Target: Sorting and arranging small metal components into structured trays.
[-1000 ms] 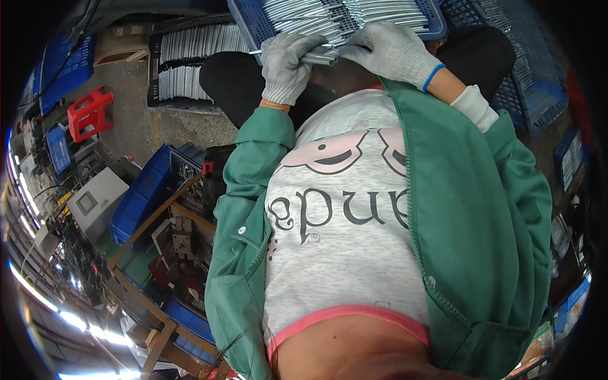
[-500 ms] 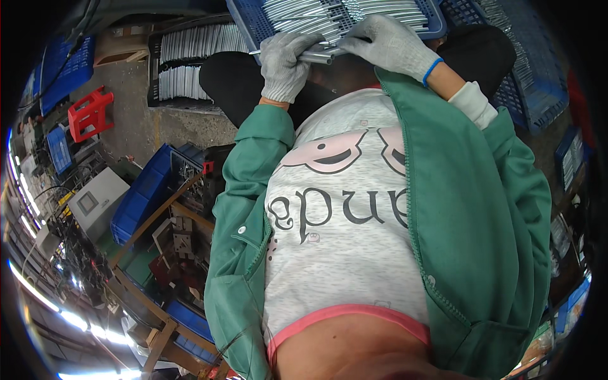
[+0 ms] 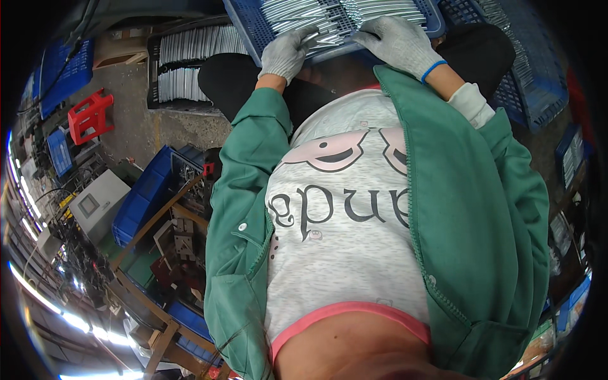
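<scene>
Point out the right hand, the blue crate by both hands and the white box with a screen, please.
Right hand (image 3: pixel 400 44): head view, its gloved back.
Blue crate (image 3: pixel 249 28): head view, left wall.
White box (image 3: pixel 101 200): head view, front face.

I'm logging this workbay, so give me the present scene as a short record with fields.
Left hand: gloved, fingertips at the metal rods; whether it grips one is unclear
Right hand: gloved, at the basket's near side; grip unclear
Blue basket: in front of the person, holding the rods
Black crate: left of the basket, with two rows of rods
Red stool: farther left
</scene>
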The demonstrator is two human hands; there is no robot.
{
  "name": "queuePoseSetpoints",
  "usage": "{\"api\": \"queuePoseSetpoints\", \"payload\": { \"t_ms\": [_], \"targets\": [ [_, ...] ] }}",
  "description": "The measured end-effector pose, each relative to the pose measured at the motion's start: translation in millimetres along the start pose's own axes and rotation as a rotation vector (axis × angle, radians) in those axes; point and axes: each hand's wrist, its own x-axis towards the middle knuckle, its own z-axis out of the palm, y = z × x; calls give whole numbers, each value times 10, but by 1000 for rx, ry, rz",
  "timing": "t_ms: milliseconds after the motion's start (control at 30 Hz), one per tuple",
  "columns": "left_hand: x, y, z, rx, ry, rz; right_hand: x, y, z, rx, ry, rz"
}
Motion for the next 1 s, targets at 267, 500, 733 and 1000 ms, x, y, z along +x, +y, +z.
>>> {"api": "queuePoseSetpoints", "payload": {
  "t_ms": [267,500,733,1000],
  "targets": [
    [-134,56,-178,-371,-19,29,-52,-76,-127,67,16,-43],
    [-162,38,-236,-360,31,140,-98,-151,-224,32,-37,-88],
    [-185,101,-279,-308,126,249,-89,-141,-174,-25,75,-138],
    [-209,203,-347,-133,276,274,-100,-250,-322,4,-127,-118]
  ]
}}
